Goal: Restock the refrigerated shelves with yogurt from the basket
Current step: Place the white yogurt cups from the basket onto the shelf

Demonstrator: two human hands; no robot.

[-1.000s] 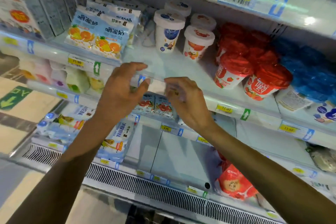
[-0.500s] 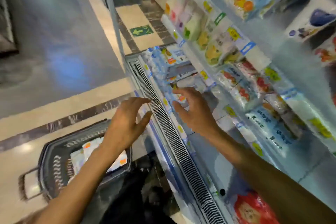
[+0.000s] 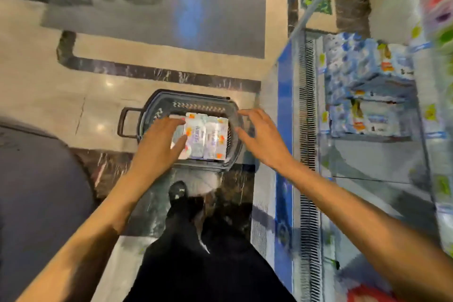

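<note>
A dark plastic basket stands on the floor in front of my feet. Inside it lie flat white yogurt packs with orange fruit prints. My left hand hovers over the basket's left half, fingers spread, fingertips at the left edge of the packs. My right hand is open over the basket's right rim, holding nothing. The refrigerated shelves are at the right, with blue-and-white packs on the lowest level.
A blue-edged fridge base with a long vent grille runs along the right. My dark trouser leg and shoe are just below the basket. A dark mat lies at the left, tiled floor beyond.
My view swung from the shelves down to the floor. Both hands came away from the shelf edge and dropped over the basket, still holding nothing.
</note>
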